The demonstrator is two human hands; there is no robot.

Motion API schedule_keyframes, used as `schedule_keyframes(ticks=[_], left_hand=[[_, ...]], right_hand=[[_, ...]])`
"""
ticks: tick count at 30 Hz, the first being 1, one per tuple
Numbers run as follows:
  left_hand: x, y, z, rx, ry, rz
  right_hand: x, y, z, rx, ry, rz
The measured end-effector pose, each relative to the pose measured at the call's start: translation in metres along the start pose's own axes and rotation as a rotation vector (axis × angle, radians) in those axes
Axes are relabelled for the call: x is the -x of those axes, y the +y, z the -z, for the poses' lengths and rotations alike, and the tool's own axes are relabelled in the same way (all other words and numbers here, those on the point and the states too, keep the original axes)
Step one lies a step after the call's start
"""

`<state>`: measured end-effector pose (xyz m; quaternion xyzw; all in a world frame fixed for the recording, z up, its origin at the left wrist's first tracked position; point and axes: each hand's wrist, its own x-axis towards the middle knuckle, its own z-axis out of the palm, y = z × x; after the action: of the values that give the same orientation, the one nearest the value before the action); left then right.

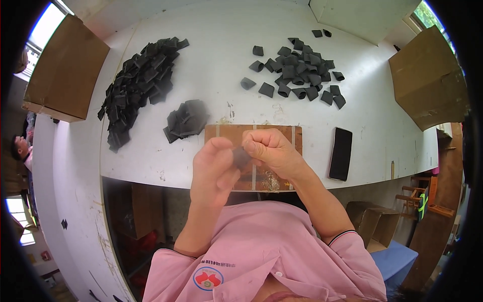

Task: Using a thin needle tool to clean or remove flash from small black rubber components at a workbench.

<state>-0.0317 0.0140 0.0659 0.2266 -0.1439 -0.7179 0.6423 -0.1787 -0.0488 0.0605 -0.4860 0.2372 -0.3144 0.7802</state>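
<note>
seen from above, a person's left hand [214, 168] and right hand [271, 152] meet over a brown board [282, 133], both closed on one small dark grey piece [241, 158] held between them; the left hand is blurred. the board lies at the near edge of a white desk [216, 60]. beyond it to the left are a small pile of dark pieces [187, 121] and a larger, longer heap [141, 80]; beyond it to the right, scattered dark tube-like pieces [289, 71]. a black phone [340, 153] lies right of the board.
</note>
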Motion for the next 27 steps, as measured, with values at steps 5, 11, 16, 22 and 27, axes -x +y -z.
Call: schedule_keyframes(ticks=[5, 11, 16, 22, 27], left_hand=[[-0.008, 0.006, 0.003, 0.239, 0.023, 0.145], [-0.009, 0.001, -0.003, 0.318, 0.102, 0.138], [-0.002, -0.005, -0.012, -0.776, 0.154, -0.384], [-0.008, 0.004, -0.024, -1.152, -0.141, -0.643], [-0.005, -0.002, -0.024, -0.737, -0.076, -0.637]], right_hand=[[0.002, -0.014, -0.011, 0.271, 0.139, 0.108], [-0.002, -0.008, -0.001, 0.007, 0.085, -0.039], [0.001, -0.004, -0.004, 0.267, 0.169, 0.074], [0.016, -0.013, -0.011, 0.698, 0.434, 0.509], [0.012, -0.022, -0.029, 1.156, 0.421, 0.841]])
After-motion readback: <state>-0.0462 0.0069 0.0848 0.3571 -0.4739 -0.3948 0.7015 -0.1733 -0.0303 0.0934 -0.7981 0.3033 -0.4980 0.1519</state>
